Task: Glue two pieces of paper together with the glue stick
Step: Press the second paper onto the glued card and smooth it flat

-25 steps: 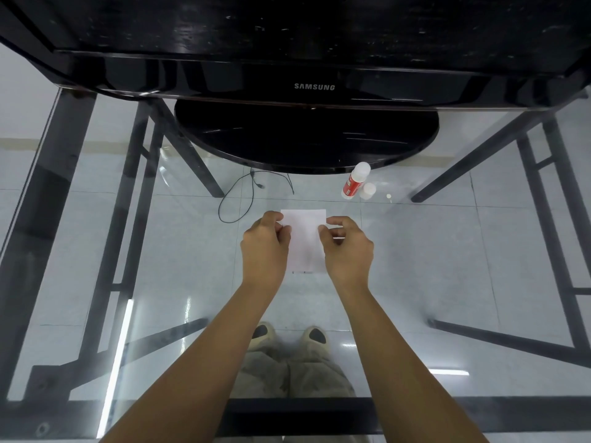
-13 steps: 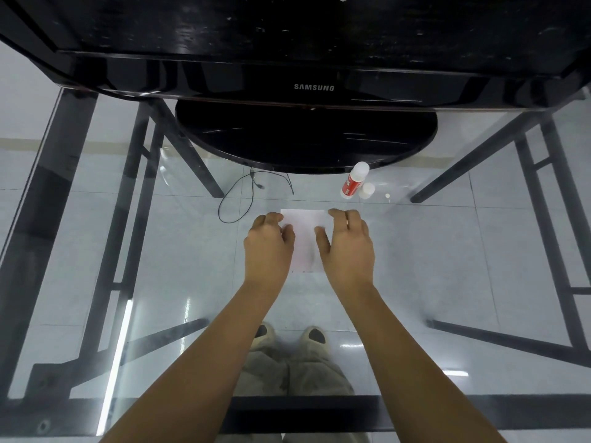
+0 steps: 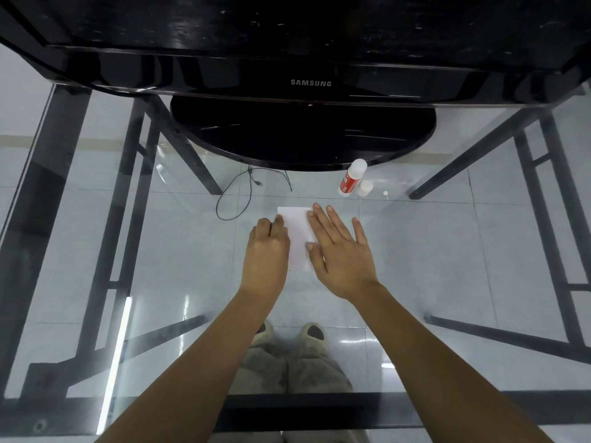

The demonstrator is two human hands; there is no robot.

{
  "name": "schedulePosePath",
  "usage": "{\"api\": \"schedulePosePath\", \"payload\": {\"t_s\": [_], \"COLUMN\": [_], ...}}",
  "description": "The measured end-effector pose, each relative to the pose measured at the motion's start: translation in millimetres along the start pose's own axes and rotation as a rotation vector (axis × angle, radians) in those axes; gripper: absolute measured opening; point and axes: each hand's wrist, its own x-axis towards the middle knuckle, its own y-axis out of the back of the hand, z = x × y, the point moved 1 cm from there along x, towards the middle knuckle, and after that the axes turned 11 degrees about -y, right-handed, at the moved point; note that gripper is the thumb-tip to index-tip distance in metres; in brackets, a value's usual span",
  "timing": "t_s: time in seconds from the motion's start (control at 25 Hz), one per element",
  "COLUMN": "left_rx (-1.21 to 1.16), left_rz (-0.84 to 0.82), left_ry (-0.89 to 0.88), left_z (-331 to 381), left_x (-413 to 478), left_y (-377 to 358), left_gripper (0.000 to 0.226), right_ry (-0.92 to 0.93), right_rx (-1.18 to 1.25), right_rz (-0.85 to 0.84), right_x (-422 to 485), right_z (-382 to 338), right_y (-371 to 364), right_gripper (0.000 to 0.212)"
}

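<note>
White paper [image 3: 299, 235] lies flat on the glass table, between my two hands. My right hand [image 3: 340, 251] lies spread with straight fingers over the paper's right part, palm down. My left hand [image 3: 267, 251] rests with curled fingers on the paper's left edge; whether it pinches the paper I cannot tell. Whether one sheet or two lie there is hidden by my hands. The red and white glue stick [image 3: 351, 179] stands tilted behind the paper to the right, with its white cap [image 3: 365, 188] beside it.
A black Samsung monitor [image 3: 310, 83] on a round black base [image 3: 303, 132] stands at the back of the glass table [image 3: 447, 251]. A thin black cable [image 3: 243, 193] loops behind the paper to the left. A tiny white piece [image 3: 386, 193] lies near the cap. Black table legs show through the glass.
My right hand has gone from pinching the paper's right edge to lying flat and spread over it, sliding rightward. The left hand has stayed at the left edge.
</note>
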Motion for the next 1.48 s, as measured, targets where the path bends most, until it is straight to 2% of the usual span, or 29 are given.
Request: {"api": "schedulePosePath", "payload": {"t_s": [0.12,0.24,0.48,0.64,0.76,0.84,0.92,1.04,1.24,1.48], "left_rx": [0.075,0.072,0.046,-0.071,-0.129,-0.144,-0.106,0.010,0.072,0.008], "left_rz": [-0.105,-0.185,-0.152,-0.060,-0.002,-0.059,-0.230,-0.437,-0.484,-0.485], "left_ry": [-0.048,-0.059,-0.136,-0.050,-0.009,-0.038,-0.014,0.026,0.089,0.188], "left_z": [-1.7,-2.2,-5.8,-9.4,-7.8,-1.9,1.0,-3.2,-3.3,-15.0], "left_x": [-10.5,-25.2,-51.3,-53.6,-46.5,-37.0,-28.3,-27.9,-29.4,-45.4], "left_y": [0.6,0.5,4.2,4.9,2.6,-1.8,-7.6,-17.1,-13.5,-5.1], "left_gripper": [0.058,0.066,0.059,0.041,0.041,0.047,0.056,0.055,0.055,0.056], "right_ry": [-0.004,-0.011,-0.013,-0.016,-0.014,-0.014,-0.015,-0.009,-0.028,-0.032], "right_rx": [-0.012,-0.013,-0.002,-0.018,-0.044,-0.052,-0.051,-0.060,-0.051,-0.040], "right_rz": [0.003,0.005,0.039,0.051,0.049,0.054,0.050,0.031,0.019,0.004], "right_x": [-0.2,0.3,-0.5,-0.3,0.1,0.1,0.0,-0.2,-0.2,-0.4], "right_z": [-0.8,-1.6,-2.6,-2.6,-2.4,-2.9,-3.1,-1.9,-1.7,-3.8], "right_y": [-0.7,-1.1,-1.3,-2.5,-3.7,-3.8,-3.6,-4.5,-3.2,0.5], "right_gripper": [0.056,0.057,0.056,0.056,0.056,0.056,0.055,0.056,0.056,0.056]}}
